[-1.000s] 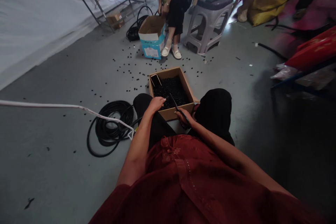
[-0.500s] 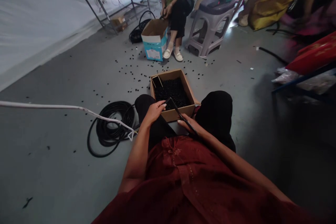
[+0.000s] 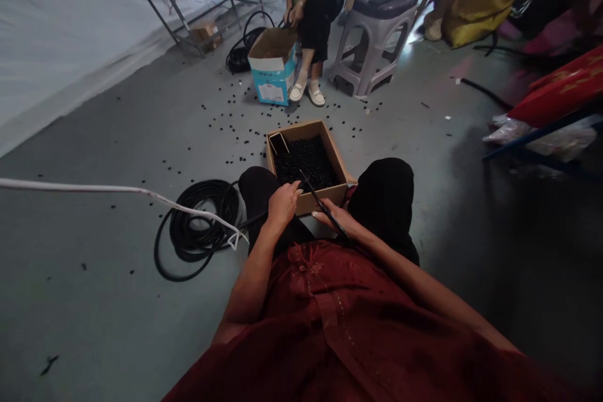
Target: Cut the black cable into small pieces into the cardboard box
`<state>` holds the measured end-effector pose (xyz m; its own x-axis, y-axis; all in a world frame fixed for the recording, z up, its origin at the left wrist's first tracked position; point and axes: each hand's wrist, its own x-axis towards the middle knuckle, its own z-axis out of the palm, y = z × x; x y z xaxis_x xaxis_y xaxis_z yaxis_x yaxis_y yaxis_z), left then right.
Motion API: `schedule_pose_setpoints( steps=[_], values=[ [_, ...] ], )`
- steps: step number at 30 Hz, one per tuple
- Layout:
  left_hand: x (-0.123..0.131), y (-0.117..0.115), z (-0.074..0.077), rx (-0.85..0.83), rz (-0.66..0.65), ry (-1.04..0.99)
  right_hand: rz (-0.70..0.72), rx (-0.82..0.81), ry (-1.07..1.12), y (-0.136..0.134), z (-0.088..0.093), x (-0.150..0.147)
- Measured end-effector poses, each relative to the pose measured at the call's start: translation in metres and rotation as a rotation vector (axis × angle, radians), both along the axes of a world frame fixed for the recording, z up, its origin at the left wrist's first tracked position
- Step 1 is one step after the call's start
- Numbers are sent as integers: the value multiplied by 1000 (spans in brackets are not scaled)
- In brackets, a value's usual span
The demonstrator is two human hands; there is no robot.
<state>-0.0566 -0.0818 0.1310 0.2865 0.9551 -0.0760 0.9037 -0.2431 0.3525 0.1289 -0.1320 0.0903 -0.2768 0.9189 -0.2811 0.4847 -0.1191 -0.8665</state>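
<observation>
My right hand (image 3: pixel 335 216) is closed around a pair of long dark scissors (image 3: pixel 313 190), whose thin blades point up and left over an open cardboard box (image 3: pixel 308 203). Close to the blade tips, my left hand (image 3: pixel 284 202) is pinched on a black cable-like strip. Little of that strip shows between the fingers. From the black coil (image 3: pixel 181 245) on the floor at my left, a length runs toward my left leg under the forearm. Many small black cut pieces (image 3: pixel 308 160) fill the box, and a small light-rimmed container (image 3: pixel 279 144) sits in its far left corner.
A white cord (image 3: pixel 113 188) crosses from the left edge. Ahead, another person (image 3: pixel 311 6) sits behind a blue-and-white carton (image 3: pixel 273 83), beside a grey stool (image 3: pixel 370 44). Black bits are scattered over the floor. A blue-framed stand with red material (image 3: pixel 560 91) is at right.
The scissors' tip has shifted slightly and the strip beyond my left fingers shows less. My left hand has turned a little toward the blades. The whole view has shifted slightly.
</observation>
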Motion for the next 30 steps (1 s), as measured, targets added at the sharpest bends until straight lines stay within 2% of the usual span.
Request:
schedule_pose_setpoints(
  steps=[9,17,30],
  values=[
    [4,-5,-10,73,-81,160,-9,-2,-49,6,-7,-2],
    [5,-1,-11,34,-57,163,-56,19,-166,14,-17,-6],
    [4,41,-28,-87,-52,223,-47,-2,-239,45,-42,-16]
  ],
)
